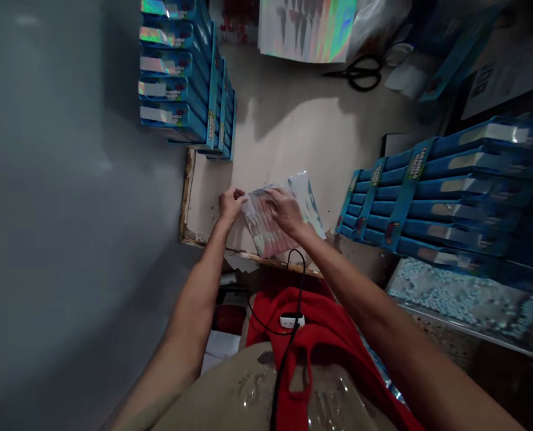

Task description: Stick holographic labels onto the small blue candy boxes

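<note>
A thin, see-through plastic packet with a reddish, streaky look lies near the table's front edge. My left hand is closed, its thumb and fingertips pinching the packet's upper left corner. Across the packet's upper right part, my right hand bends its fingers and thumb closed on the film; the fingertips are slightly blurred. Beside that hand, a shiny pale sheet or sleeve lies tilted, partly covered by my wrist. What the packet contains is not clear.
Stacked blue boxes stand at back left, and more blue boxes at right. At the back are a pile of shiny sleeves and black scissors. A clear tray holds small pale-blue pieces. A black cable hangs before me.
</note>
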The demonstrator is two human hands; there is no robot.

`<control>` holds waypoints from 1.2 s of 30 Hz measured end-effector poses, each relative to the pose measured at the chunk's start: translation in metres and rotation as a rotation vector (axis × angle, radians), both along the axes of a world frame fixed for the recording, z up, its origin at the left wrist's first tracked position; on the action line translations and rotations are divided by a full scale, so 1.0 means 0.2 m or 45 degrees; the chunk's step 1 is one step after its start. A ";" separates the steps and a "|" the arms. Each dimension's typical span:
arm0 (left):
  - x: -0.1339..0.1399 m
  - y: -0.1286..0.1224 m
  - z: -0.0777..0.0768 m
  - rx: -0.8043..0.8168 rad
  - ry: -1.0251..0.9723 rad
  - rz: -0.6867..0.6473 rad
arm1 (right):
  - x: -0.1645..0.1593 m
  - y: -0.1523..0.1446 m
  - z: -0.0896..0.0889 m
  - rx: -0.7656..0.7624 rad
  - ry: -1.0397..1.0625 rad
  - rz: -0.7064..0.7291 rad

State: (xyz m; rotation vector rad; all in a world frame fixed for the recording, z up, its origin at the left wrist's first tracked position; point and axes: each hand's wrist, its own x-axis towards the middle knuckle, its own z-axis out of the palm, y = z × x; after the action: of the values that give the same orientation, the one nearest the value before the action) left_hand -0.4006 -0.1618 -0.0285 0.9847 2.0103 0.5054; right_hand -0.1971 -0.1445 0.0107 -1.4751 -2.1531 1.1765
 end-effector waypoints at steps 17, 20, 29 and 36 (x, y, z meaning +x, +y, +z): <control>0.02 -0.07 0.00 -0.002 -0.289 0.227 | -0.03 -0.20 -0.16 0.196 -0.268 0.360; 0.02 -0.05 0.02 0.016 -0.147 0.188 | 0.00 -0.23 -0.07 0.183 -0.268 0.201; 0.18 0.04 0.19 0.424 0.141 0.081 | 0.28 -0.30 0.69 0.239 0.089 -0.351; 0.96 -0.02 0.54 0.507 -0.749 -0.120 | 0.85 -0.28 1.19 0.125 0.867 -0.796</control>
State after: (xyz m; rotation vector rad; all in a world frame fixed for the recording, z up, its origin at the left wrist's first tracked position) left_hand -0.2096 -0.1659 0.0796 1.0079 1.3564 1.0367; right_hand -0.0276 -0.2000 0.2494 -1.2978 -1.1665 1.0909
